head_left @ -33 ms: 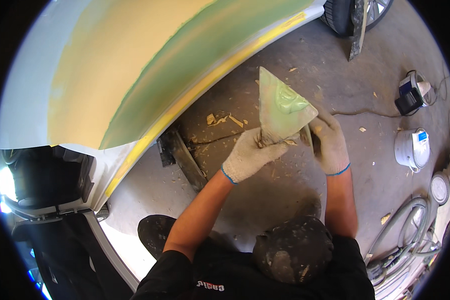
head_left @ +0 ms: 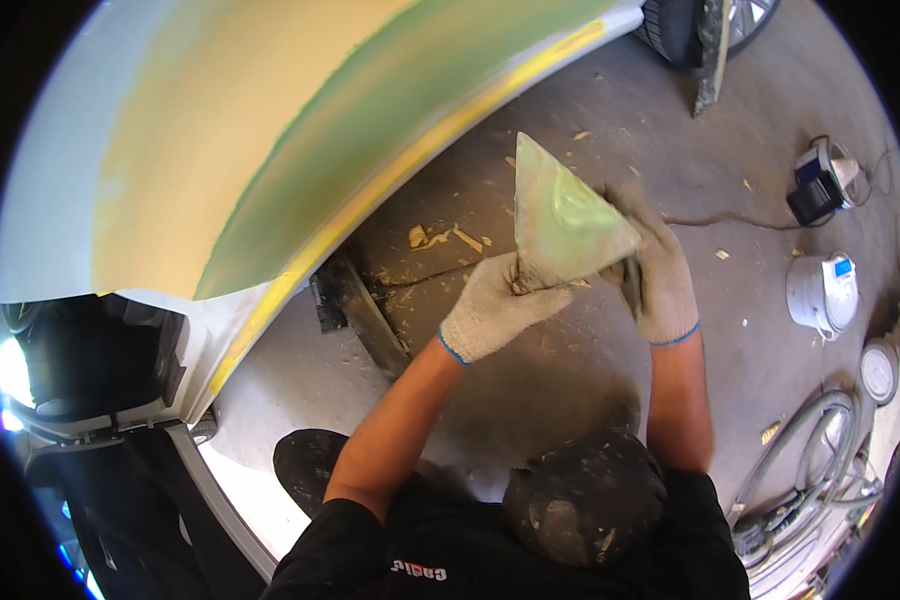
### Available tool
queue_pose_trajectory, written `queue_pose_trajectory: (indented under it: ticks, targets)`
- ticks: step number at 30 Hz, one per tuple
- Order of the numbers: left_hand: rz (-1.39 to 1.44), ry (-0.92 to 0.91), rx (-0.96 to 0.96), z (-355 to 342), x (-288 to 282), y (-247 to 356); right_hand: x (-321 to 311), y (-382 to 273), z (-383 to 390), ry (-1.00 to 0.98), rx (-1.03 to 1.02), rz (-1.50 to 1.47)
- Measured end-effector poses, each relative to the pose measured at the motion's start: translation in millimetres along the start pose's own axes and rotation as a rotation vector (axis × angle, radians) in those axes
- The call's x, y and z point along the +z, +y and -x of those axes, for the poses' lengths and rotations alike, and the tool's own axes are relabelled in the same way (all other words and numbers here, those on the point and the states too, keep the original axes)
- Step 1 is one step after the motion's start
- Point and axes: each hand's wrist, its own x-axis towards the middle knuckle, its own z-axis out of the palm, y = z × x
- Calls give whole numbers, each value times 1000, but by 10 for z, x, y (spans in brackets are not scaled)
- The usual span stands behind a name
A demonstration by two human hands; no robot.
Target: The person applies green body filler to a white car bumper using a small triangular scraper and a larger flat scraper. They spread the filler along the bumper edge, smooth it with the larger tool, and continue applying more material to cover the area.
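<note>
My gloved left hand [head_left: 490, 305] grips the lower end of a triangular board [head_left: 555, 235] with pale green paste on it. My gloved right hand [head_left: 660, 285] is at the board's right corner, fingers curled round a flat dark tool, partly hidden behind the board. The board is held above the floor, beside a car body panel [head_left: 210, 120] with tan, green and yellow patches along its length.
A tyre [head_left: 670, 30] and grey strip [head_left: 710, 60] lie top right. A corded device [head_left: 815, 195], white pail [head_left: 820, 295] and coiled hose [head_left: 800, 450] are on the right floor [head_left: 570, 390]. A dark support [head_left: 360, 310] lies under the panel; an open door [head_left: 130, 510] is lower left.
My right hand and its tool have shifted slightly up and left against the board, whose corner now covers more of the fingers. The paste's shape on the board looks slightly different.
</note>
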Motion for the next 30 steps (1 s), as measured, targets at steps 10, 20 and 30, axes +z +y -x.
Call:
queue_pose_trajectory:
  ticks: [10, 20, 30]
  targets:
    - [9, 120, 26, -61, 229, 327, -485, -69, -228, -250, 189, -340]
    - [-152, -72, -70, -123, 400, 215, -550, 232, -297, -300, 41, -475]
    - [-116, 110, -144, 23, 294, 440, -278, 202, -367, -363, 65, -176]
